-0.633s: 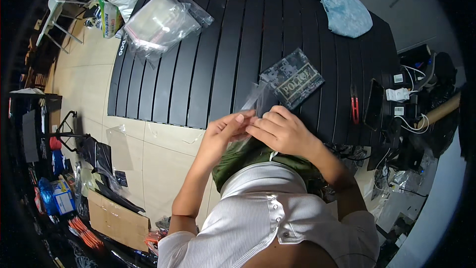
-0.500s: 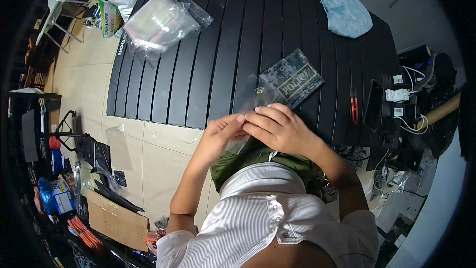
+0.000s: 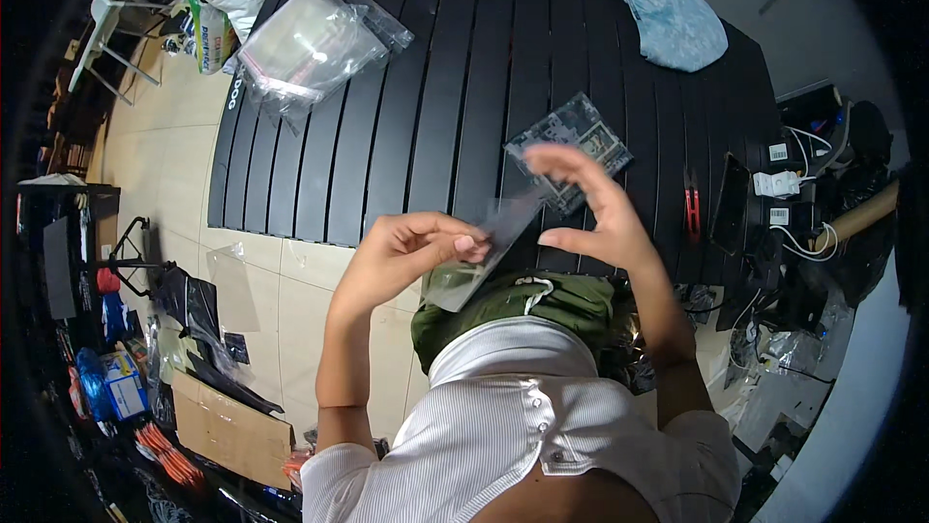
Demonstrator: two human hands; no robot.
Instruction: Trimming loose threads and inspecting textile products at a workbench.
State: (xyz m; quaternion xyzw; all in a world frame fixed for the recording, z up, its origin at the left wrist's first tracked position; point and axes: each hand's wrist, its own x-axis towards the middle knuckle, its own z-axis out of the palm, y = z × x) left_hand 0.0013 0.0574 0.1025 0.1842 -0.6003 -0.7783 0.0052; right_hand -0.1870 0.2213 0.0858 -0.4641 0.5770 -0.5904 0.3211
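Observation:
My left hand (image 3: 411,252) pinches a small clear plastic bag (image 3: 457,291) between thumb and fingers, over my lap at the table's near edge. The bag hangs tilted and spreads toward the right. My right hand (image 3: 605,213) is raised off the bag, thumb and fingers apart and slightly blurred, with nothing in it. Beyond the right hand's fingertips, a flat grey-blue camouflage piece (image 3: 561,126) with a lettered panel lies on the black slatted table (image 3: 406,136). The right hand partly covers it.
A pile of clear plastic bags (image 3: 310,49) lies at the far left of the table. A light blue cloth item (image 3: 677,25) is at the far right. Along the right side are a red-handled tool (image 3: 691,213), a dark phone-like slab (image 3: 729,204) and white plugs with cables (image 3: 776,184).
My right hand has let go of the bag and moved up and to the right, opening. My left hand keeps the bag, shifted slightly left.

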